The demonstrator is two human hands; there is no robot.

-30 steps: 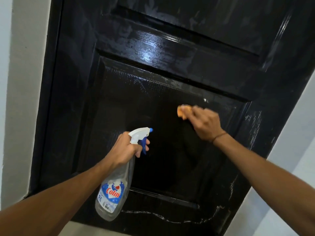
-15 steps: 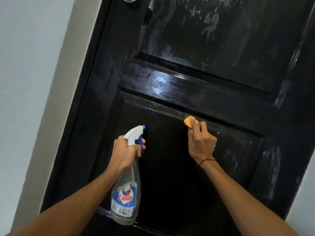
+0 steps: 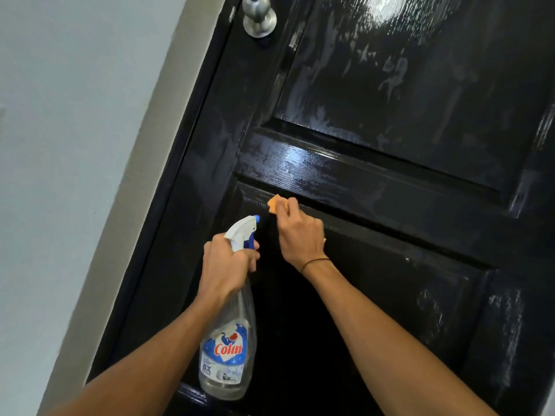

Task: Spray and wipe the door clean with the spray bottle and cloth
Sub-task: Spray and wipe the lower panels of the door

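A glossy black panelled door [image 3: 390, 181] fills the view, with wet streaks on its upper panel and cross rail. My left hand [image 3: 223, 267] grips the neck of a clear spray bottle [image 3: 228, 349] with a white and blue trigger head; the nozzle points at the door. My right hand [image 3: 300, 235] holds a small orange cloth [image 3: 274, 204] against the top left corner of the lower panel, just under the cross rail. Most of the cloth is hidden under the fingers.
A silver door knob [image 3: 258, 16] sits at the door's upper left edge. A pale door frame [image 3: 126, 205] and a light wall [image 3: 60, 145] lie to the left of the door.
My right hand has slid the cloth leftward along the top edge of the lower panel. The view has tilted upward, bringing the knob and upper panel into sight. The bottle stays in my left hand.
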